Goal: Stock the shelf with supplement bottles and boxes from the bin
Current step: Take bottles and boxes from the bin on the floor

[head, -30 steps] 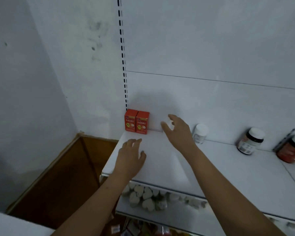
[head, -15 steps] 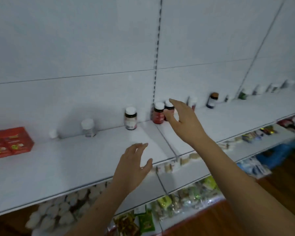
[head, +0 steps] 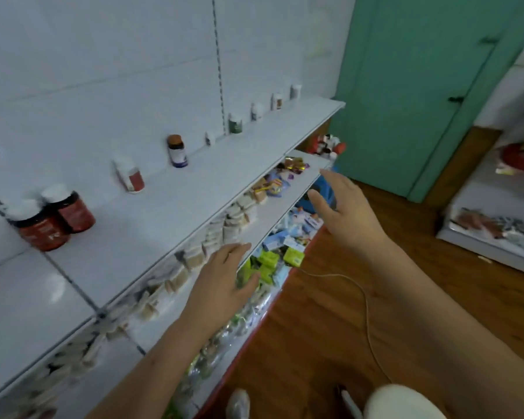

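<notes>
Both hands held out bare over the shelf edge, nothing in either grip

The left hand (head: 221, 285) hangs in front of the top shelf (head: 152, 225) edge with fingers loosely spread, holding nothing; the right hand (head: 342, 213) is stretched further out over the wooden floor (head: 330, 328), fingers also spread and relaxed – neither touches a bottle. The supplement bottles stand along the back of the shelf against the white wall: two red bottles (head: 55, 219) side by side at the left, a tilted white-and-red bottle (head: 130, 176) near them, a brown-capped bottle (head: 177, 151) further on, and smaller ones (head: 256, 111) well apart toward the far end. Packets (head: 233, 222) crowd the lower shelves – blurred. A green door (head: 421, 86) stands beyond
</notes>
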The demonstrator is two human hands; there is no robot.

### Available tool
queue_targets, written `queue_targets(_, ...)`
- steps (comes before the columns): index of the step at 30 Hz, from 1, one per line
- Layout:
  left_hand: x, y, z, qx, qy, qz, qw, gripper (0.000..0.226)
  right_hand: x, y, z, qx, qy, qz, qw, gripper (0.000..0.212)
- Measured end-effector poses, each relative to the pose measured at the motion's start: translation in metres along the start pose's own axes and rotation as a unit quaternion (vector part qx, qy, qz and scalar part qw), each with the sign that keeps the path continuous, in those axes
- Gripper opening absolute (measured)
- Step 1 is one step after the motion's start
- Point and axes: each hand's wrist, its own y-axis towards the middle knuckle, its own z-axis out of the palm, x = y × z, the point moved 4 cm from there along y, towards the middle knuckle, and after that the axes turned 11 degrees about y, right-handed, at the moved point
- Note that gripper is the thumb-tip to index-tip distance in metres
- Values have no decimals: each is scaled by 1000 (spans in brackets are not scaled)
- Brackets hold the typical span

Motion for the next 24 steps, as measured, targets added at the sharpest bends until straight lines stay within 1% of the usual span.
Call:
queue_targets(6,-44,106,76,58,-33,65,996,56,-102,32,-60,-66,-61,80,993,68)
queue_targets(8,-56,149,102,75,-45,83,993,56,-133,58,-73,-80,-78,105,988,69)
queue_targets(10,-64,188,118,76,-54,100,991,57,-154,86,-81,-78,-88,114,986,70)
queue_targets(12,-73,236,133,82,-62,117,988,62,-176,127,-91,-77,-94,122,985,71)
queue_targets(18,-101,371,155,101,-81,130,983,58,-220,240,-129,-91,-104,145,980,70)
queue_targets(21,-118,430,173,111,-97,141,979,59,-256,271,-147,-100,-98,167,976,72)
queue_targets(24,-137,478,198,127,-107,143,976,66,-303,292,-160,-111,-70,193,972,76)
